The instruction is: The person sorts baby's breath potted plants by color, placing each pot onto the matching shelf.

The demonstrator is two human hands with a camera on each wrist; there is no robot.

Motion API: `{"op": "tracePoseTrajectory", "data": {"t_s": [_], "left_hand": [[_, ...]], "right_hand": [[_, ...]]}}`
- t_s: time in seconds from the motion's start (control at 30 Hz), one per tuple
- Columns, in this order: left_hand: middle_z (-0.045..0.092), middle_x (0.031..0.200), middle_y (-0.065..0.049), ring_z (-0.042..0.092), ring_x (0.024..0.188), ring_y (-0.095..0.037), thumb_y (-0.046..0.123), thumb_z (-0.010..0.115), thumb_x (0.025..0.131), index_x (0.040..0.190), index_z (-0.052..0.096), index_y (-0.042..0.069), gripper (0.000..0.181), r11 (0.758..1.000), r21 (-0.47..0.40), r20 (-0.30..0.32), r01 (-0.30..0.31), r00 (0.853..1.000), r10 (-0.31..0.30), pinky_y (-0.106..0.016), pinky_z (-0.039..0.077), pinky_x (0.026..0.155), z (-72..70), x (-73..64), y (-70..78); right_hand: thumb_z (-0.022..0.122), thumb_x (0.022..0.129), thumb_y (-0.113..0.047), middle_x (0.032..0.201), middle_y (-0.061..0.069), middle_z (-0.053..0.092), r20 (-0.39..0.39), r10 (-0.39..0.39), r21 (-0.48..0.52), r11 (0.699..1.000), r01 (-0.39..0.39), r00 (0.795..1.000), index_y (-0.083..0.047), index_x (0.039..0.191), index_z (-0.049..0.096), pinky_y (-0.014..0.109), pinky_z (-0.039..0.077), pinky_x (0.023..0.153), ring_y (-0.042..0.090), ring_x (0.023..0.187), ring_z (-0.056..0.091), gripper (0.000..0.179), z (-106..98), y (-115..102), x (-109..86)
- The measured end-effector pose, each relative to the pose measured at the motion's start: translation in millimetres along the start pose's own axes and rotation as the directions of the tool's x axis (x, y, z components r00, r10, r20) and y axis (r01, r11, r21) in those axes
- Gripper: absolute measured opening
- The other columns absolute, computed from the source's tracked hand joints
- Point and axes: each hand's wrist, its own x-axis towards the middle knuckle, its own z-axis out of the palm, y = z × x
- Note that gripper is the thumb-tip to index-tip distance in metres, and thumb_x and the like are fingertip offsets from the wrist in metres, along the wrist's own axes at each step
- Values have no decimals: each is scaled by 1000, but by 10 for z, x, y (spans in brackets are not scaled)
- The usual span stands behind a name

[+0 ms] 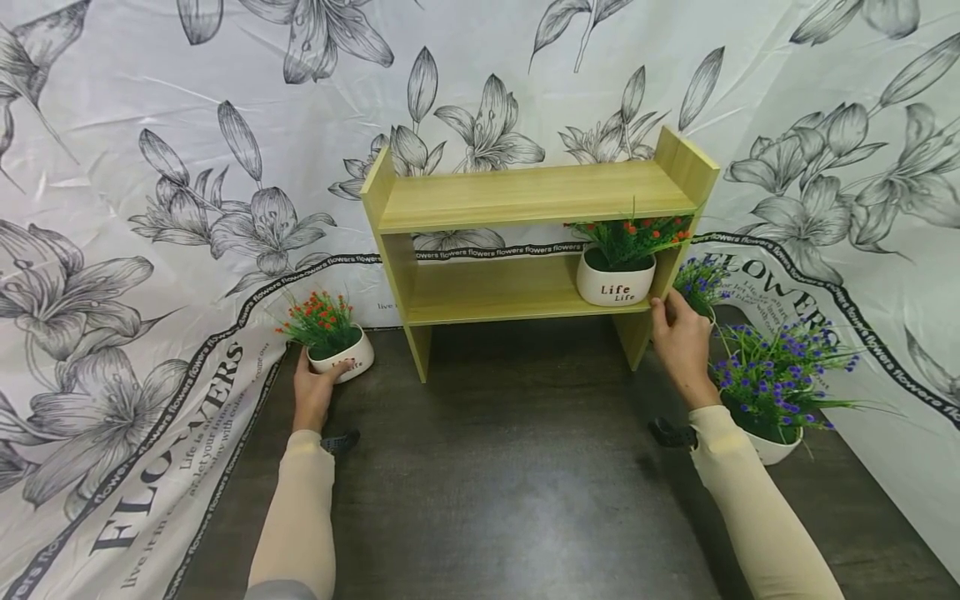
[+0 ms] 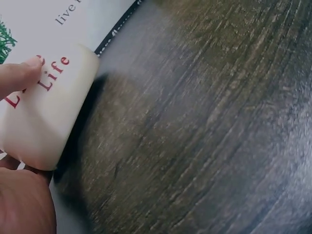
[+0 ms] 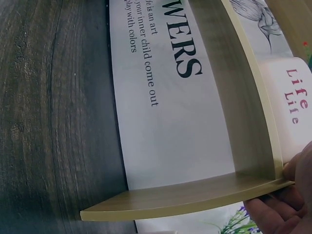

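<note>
My left hand point(image 1: 313, 388) grips a white pot point(image 1: 360, 353) of red flowers at the left of the table. In the left wrist view the thumb lies across the red lettering on this pot point(image 2: 66, 109), with other fingers beneath its end. At the right, my right hand point(image 1: 684, 343) pinches the edge of the side panel of a light wooden two-tier shelf point(image 1: 487, 300). The right wrist view shows fingers on both faces of that panel point(image 3: 195, 199). Close beside the thumb, another white pot point(image 1: 617, 282) with red flowers stands on the lower board.
Outside the shelf's right side stand white pots with purple flowers, one point(image 1: 772, 446) in front and another point(image 1: 701, 287) partly hidden behind my right hand. A flower-printed cloth point(image 1: 487, 100) hangs behind and along the sides of the dark wooden table point(image 1: 495, 467).
</note>
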Motion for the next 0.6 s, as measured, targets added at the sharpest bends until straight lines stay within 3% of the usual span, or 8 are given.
{"op": "tracePoseTrajectory", "data": {"t_s": [0.23,0.3,0.43,0.5,0.6], "left_hand": [[46,163,-9,47,145,-20,31,89,89,170,29,21,101,1000,2,-24,-2,1000,2,-39,42,123,-9,-37,48],[49,160,-9,49,141,-19,30,90,88,168,34,20,99,1000,-4,-39,-17,999,17,-36,44,120,-25,-52,63],[46,165,-9,47,147,-17,24,91,87,168,34,19,99,997,-54,-49,-54,997,52,-31,44,121,-79,-86,100],[44,168,-9,45,152,-18,20,90,88,168,34,20,98,994,-79,-45,-69,997,66,-29,44,122,-112,-101,117],[45,167,-9,46,152,-19,17,90,88,167,37,21,96,992,-97,-37,-80,996,76,-21,47,117,-157,-132,139]], "right_hand": [[57,112,-25,100,26,80,12,7,8,1000,-8,1000,1,122,73,2,31,59,41,76,76,31,-2,-3,1],[58,112,-24,102,25,80,11,9,6,1000,-9,1000,0,123,73,6,37,60,42,79,77,31,-4,-5,3],[57,112,-23,105,26,79,14,0,10,1000,0,1000,0,126,72,36,59,64,44,83,78,31,-9,-12,-4],[57,112,-22,106,27,79,15,-9,14,1000,9,1000,1,127,72,55,62,67,45,84,78,30,-11,-15,-6],[57,112,-20,104,28,79,13,-20,16,1000,20,1000,1,127,71,63,61,69,46,83,77,30,-16,-22,-7]]}}
